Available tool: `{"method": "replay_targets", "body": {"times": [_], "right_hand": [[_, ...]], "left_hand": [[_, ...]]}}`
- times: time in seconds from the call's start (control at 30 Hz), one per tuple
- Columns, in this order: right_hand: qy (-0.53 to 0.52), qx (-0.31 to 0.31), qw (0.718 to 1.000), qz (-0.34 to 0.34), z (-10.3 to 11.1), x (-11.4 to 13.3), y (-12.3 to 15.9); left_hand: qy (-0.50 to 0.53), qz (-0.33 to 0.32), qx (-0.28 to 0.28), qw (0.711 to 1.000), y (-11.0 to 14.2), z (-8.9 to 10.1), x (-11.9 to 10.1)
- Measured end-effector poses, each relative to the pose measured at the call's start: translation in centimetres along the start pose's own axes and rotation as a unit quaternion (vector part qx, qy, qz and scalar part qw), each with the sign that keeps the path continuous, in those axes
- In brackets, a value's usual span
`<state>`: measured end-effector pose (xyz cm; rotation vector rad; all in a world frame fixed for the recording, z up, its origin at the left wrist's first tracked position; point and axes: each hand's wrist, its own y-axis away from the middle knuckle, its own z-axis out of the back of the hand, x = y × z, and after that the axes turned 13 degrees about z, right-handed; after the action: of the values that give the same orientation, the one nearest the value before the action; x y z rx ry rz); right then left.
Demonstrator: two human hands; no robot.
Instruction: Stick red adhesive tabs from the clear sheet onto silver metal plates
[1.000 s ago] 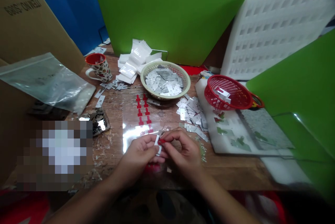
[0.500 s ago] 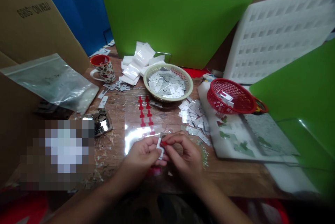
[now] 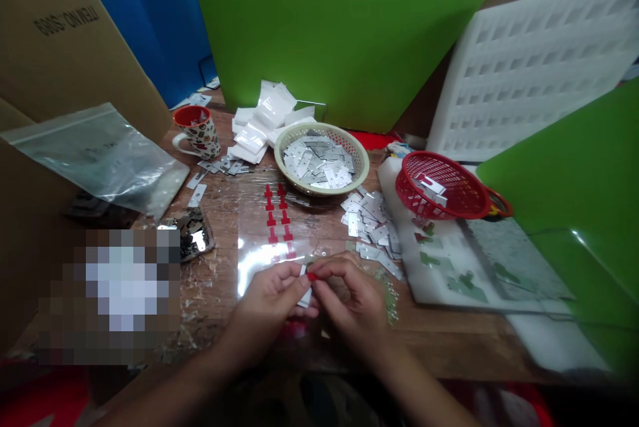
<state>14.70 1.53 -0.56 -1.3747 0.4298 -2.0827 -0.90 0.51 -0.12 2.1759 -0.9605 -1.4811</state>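
Observation:
My left hand [image 3: 267, 297] holds a small flat plate [image 3: 305, 298], whitish and narrow, between thumb and fingers. Close against it, my right hand [image 3: 357, 294] pinches a small red sticker [image 3: 312, 277] at the plate's upper right edge. Fingers cover part of both pieces, so how much of the sticker touches the plate cannot be seen. Just beyond my hands lies a clear sheet [image 3: 248, 257] bearing two columns of red T-shaped stickers [image 3: 271, 218]. A loose pile of silvery plates [image 3: 367, 217] is to the right of the sheet.
Behind the sheet stands a cream colander [image 3: 365, 164] full of plates. A red basket [image 3: 459, 177] rests on white foam [image 3: 399, 214] at the right. At the left are a patterned mug [image 3: 204, 138], a plastic bag [image 3: 120, 154] and a cardboard box [image 3: 60, 48]. Green panels [image 3: 324, 21] rise behind.
The plate has tilted and dropped slightly in my left hand. My right fingers have closed in on it with the red sticker.

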Motion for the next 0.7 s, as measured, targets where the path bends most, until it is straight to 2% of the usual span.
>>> {"method": "replay_targets", "body": {"times": [0.17, 0.23, 0.37, 0.47, 0.7], "right_hand": [[0.060, 0.022, 0.998, 0.030, 0.1, 0.8, -0.6], [0.090, 0.002, 0.995, 0.035, 0.2, 1.1, -0.9], [0.112, -0.051, 0.992, -0.011, 0.1, 1.0, -1.4], [0.097, -0.053, 0.993, -0.034, 0.0, 0.7, -1.6], [0.120, -0.056, 0.991, -0.011, -0.2, 0.7, -1.7]], "left_hand": [[0.018, -0.018, -0.025, 0.999, -0.4, -0.1, -0.1], [0.014, -0.026, -0.027, 0.999, -0.3, -0.4, -0.2], [-0.021, -0.008, -0.052, 0.998, 0.0, -0.9, -0.3], [-0.037, -0.001, -0.058, 0.998, 0.1, -1.0, -0.3], [-0.043, 0.015, -0.063, 0.997, 0.1, -0.9, -0.3]]}}
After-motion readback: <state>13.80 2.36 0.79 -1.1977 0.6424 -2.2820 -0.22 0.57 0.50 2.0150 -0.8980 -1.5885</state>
